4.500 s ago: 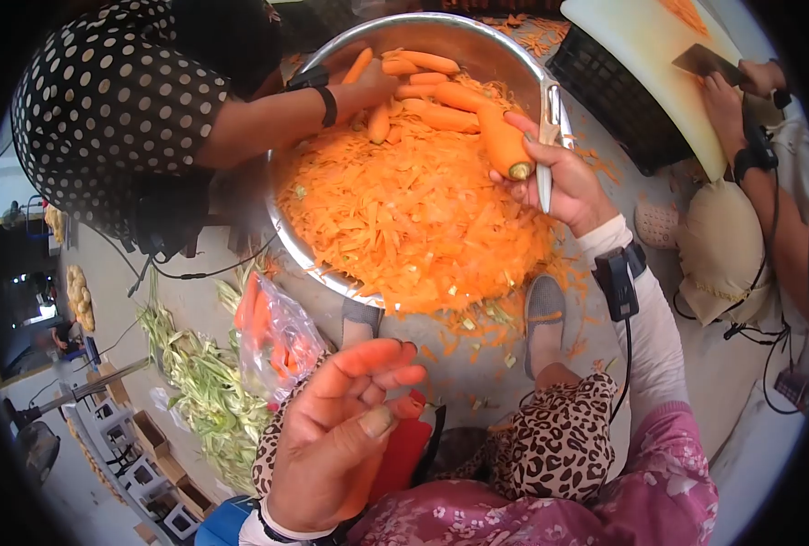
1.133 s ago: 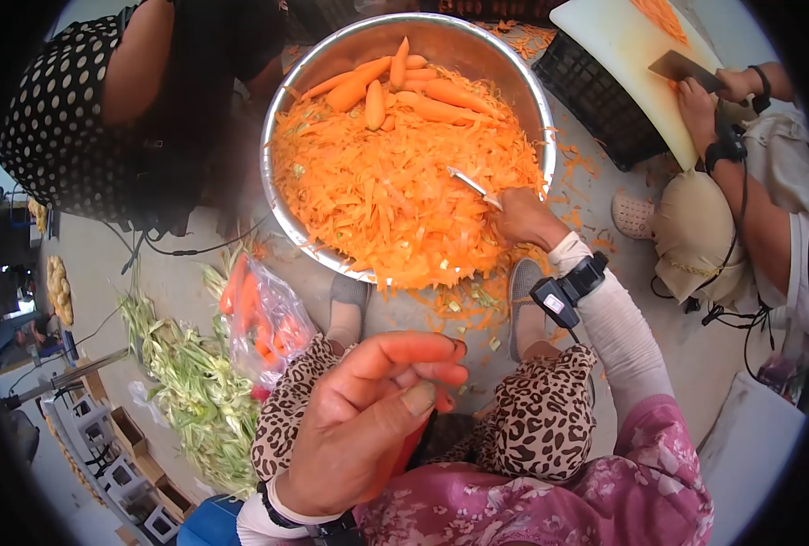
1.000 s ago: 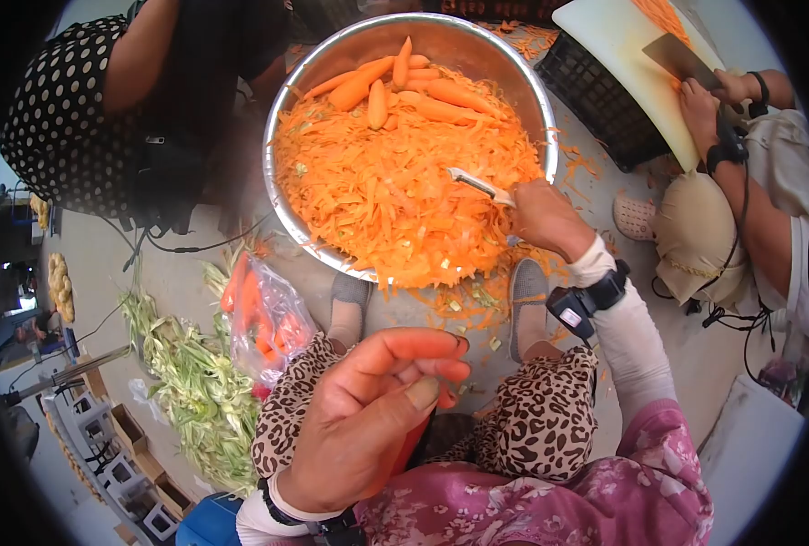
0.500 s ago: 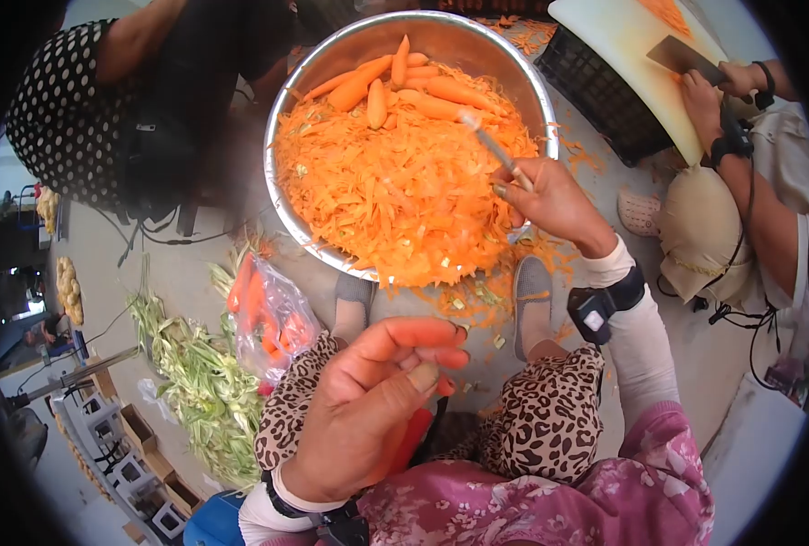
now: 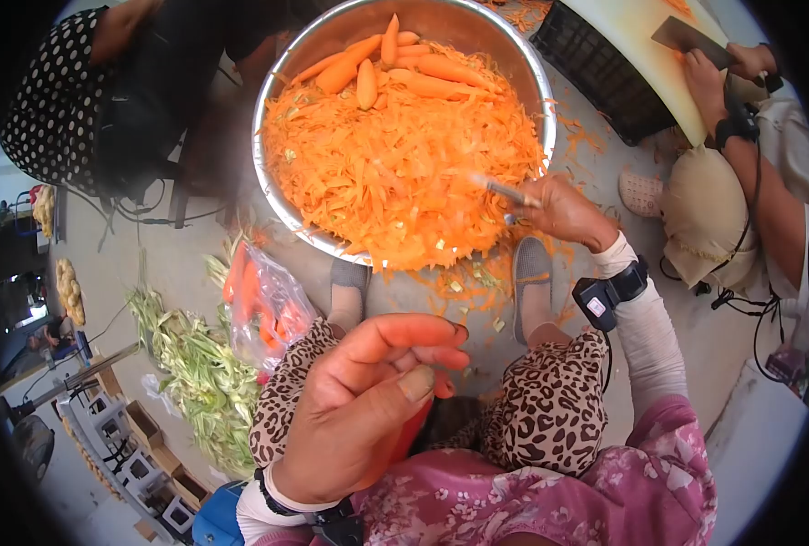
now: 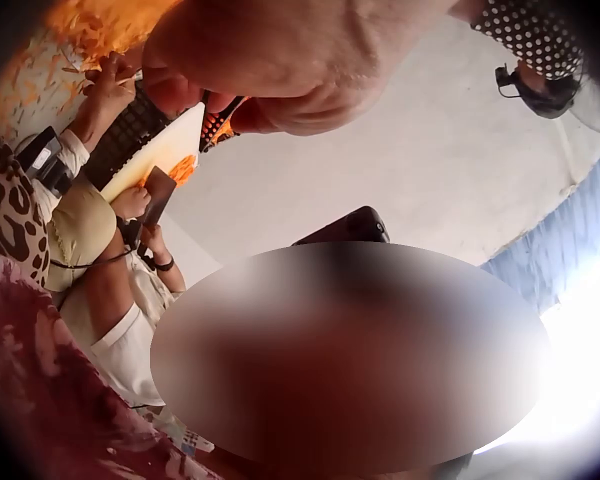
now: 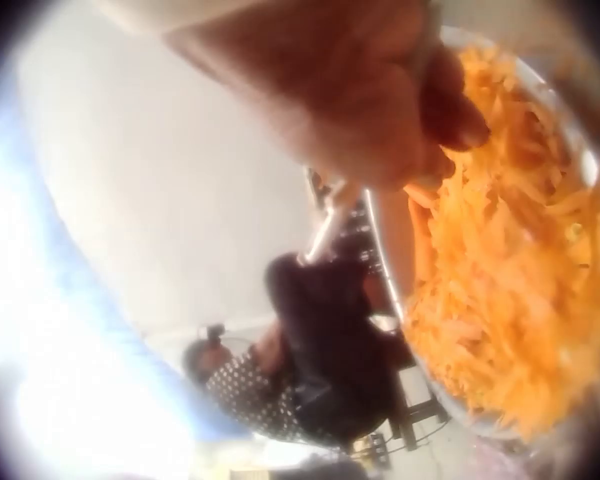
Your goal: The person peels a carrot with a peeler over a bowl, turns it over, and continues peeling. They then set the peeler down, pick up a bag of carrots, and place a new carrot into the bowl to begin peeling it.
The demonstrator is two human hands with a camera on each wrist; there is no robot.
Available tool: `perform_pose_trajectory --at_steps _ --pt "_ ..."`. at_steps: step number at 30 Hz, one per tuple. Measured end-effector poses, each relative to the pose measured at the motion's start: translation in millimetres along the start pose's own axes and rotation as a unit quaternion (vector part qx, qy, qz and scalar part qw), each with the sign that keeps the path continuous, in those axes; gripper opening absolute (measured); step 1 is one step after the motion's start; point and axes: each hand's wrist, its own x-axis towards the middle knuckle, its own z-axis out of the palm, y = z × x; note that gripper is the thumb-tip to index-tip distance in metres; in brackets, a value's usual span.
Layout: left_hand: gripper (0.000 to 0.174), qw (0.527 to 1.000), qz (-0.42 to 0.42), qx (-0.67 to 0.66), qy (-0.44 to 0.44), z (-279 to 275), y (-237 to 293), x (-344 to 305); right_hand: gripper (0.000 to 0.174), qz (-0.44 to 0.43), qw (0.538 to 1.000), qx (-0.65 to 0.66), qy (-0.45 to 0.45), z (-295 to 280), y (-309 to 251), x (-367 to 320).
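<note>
A metal basin [image 5: 268,173] holds a heap of orange peelings [image 5: 395,173], with several whole carrots [image 5: 441,68] towards its far side. Over the basin's right rim, the right hand [image 5: 568,214] grips a peeler [image 5: 511,191], its blade blurred above the peelings. In the right wrist view, the same hand [image 7: 330,90] has the peeler [image 7: 323,235] below it. The left hand [image 5: 359,400] is raised over the lap, palm side turned inward, fingers loosely bent and nothing seen in them. The left wrist view shows that hand [image 6: 280,60] from close by.
Left of the feet lie a plastic bag of carrots [image 5: 263,305] and a pile of husks or leaves [image 5: 200,382]. At right, another person cuts with a cleaver [image 5: 691,41] on a white board [image 5: 637,45] beside a black crate [image 5: 600,77]. Someone in polka dots [image 5: 54,109] sits at left.
The carrot held earlier in the right hand is gone from it; the peeler remains, now lower than half a second ago. The other person's arm has left the basin. The left hand's fingers are more bent.
</note>
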Motion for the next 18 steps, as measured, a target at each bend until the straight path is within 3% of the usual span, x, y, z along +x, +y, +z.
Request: perform_pose_trajectory --at_steps 1,2,3,5,7,9,13,15,18 --pt "0.039 1.0 0.001 -0.002 -0.001 0.1 0.3 -0.1 0.007 -0.03 0.998 0.023 -0.059 4.6 4.7 -3.9" --pt "0.039 1.0 -0.002 -0.003 -0.001 0.0 0.5 -0.6 0.007 -0.003 0.993 0.004 -0.117 5.1 7.0 -7.9" --pt "0.039 1.0 -0.001 0.0 -0.002 -0.3 0.5 -1.4 0.007 -0.001 0.993 0.005 -0.118 12.3 13.2 -8.1" --pt "0.04 1.0 0.0 0.002 -0.002 -1.7 1.1 -0.9 0.01 -0.133 0.977 -0.111 -0.128 33.3 30.7 -4.1" --pt "0.04 1.0 0.007 0.012 -0.002 -3.9 1.9 -0.1 0.01 -0.134 0.978 -0.105 -0.12 41.3 17.3 1.7" --pt "0.038 1.0 0.002 -0.005 -0.019 -8.4 3.7 -0.9 0.006 -0.035 0.974 -0.134 -0.18 40.6 2.2 12.5" --pt "0.038 0.999 -0.005 -0.027 -0.037 -10.3 6.3 -1.7 0.007 -0.092 0.976 -0.139 -0.136 60.7 8.9 38.9" --pt "0.037 0.999 0.001 -0.03 -0.037 -12.3 6.8 -0.9 0.007 -0.143 0.976 -0.16 -0.043 75.5 8.3 54.3" --pt "0.037 0.999 0.014 -0.03 -0.026 -17.0 6.9 0.4 0.008 -0.075 0.977 -0.182 -0.082 81.7 -3.3 72.4"
